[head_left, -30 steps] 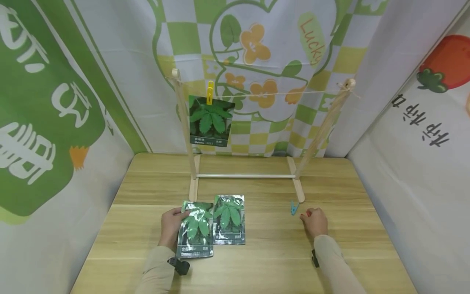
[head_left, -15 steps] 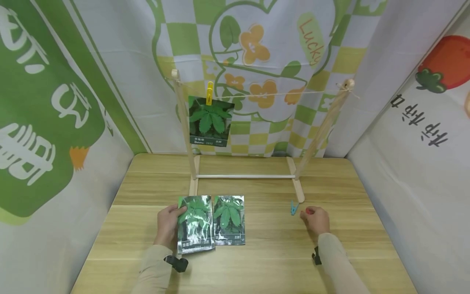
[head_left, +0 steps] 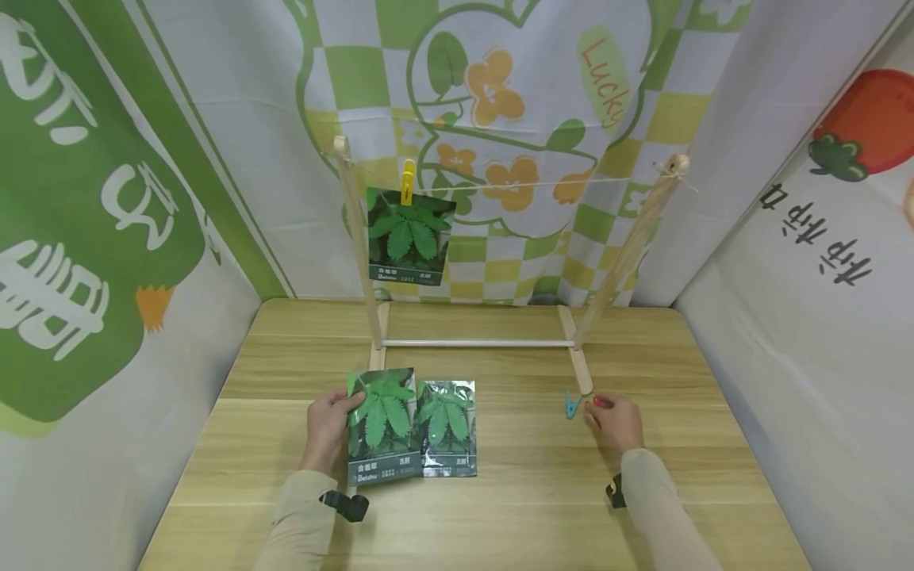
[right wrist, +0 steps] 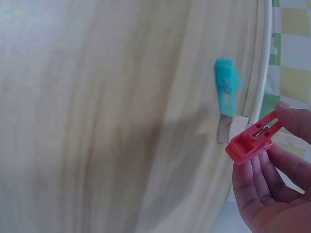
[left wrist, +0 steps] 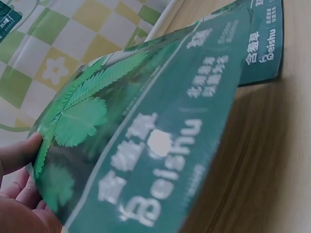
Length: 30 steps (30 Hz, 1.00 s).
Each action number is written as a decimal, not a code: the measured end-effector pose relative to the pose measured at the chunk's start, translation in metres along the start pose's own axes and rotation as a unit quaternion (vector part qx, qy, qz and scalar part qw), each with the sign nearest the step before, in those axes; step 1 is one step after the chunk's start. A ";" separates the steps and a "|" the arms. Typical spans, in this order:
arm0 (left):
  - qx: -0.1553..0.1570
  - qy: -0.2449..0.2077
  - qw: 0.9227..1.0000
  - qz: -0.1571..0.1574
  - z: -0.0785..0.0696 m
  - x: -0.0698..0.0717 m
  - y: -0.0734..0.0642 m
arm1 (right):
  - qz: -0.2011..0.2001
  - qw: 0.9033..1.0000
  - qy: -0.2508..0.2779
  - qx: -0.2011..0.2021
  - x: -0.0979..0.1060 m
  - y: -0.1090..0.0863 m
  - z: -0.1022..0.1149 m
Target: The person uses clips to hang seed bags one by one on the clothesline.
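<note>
My left hand (head_left: pixel 325 428) pinches the left edge of a green seed packet (head_left: pixel 385 424) printed with a leaf, thumb on its front. In the left wrist view the packet is raised at a tilt, with bare wood showing beneath its lower edge. A second leaf packet (head_left: pixel 451 432) lies flat just right of it, partly overlapped. My right hand (head_left: pixel 617 422) holds a red clothespin (right wrist: pixel 250 141) between thumb and fingers. Beside it on the table is a blue clothespin (head_left: pixel 572 404). A third packet (head_left: pixel 408 238) hangs from the string under a yellow clothespin (head_left: pixel 408 184).
Behind the packets stands a wooden frame (head_left: pixel 628 246) with a string (head_left: pixel 543 184) tied between its posts and a white crossbar (head_left: pixel 478 343) low down. Its feet rest on the wooden table (head_left: pixel 528 507). Patterned curtains (head_left: pixel 357 71) close off the back and sides.
The left packet has risen and tilted in my left hand, shifting away from me and now overlapping the second packet's edge. My right hand has shifted slightly, still holding the red clothespin.
</note>
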<state>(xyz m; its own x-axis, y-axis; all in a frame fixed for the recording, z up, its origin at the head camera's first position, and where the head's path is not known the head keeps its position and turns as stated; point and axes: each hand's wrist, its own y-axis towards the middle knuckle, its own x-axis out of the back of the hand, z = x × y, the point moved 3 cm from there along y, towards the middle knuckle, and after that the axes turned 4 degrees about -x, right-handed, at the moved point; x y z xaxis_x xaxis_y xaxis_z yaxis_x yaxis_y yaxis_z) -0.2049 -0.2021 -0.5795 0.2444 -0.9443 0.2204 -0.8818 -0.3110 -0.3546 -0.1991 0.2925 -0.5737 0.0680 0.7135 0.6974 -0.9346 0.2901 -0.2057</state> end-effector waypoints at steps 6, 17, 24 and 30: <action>-0.008 -0.012 1.000 0.001 -0.006 -0.001 -0.001 | -0.002 1.000 -0.004 0.010 0.005 0.001 0.005; -0.020 -0.013 1.000 0.002 -0.019 -0.001 -0.004 | 0.003 1.000 0.029 0.004 0.012 0.002 0.018; -0.023 -0.029 0.999 0.005 -0.026 0.000 -0.007 | 0.005 1.000 0.029 0.004 0.019 0.001 0.025; -0.028 -0.034 0.999 0.003 -0.035 0.001 -0.007 | -0.003 0.999 0.037 0.020 0.025 0.001 0.032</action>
<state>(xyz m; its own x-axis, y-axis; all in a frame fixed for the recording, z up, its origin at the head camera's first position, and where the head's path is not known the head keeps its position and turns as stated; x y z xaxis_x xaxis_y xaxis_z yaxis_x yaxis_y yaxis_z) -0.2131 -0.1972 -0.5450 0.2643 -0.9518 0.1558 -0.9043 -0.3007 -0.3030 -0.2100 0.2903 -0.5343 0.0973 0.7569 0.6462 -0.9470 0.2702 -0.1739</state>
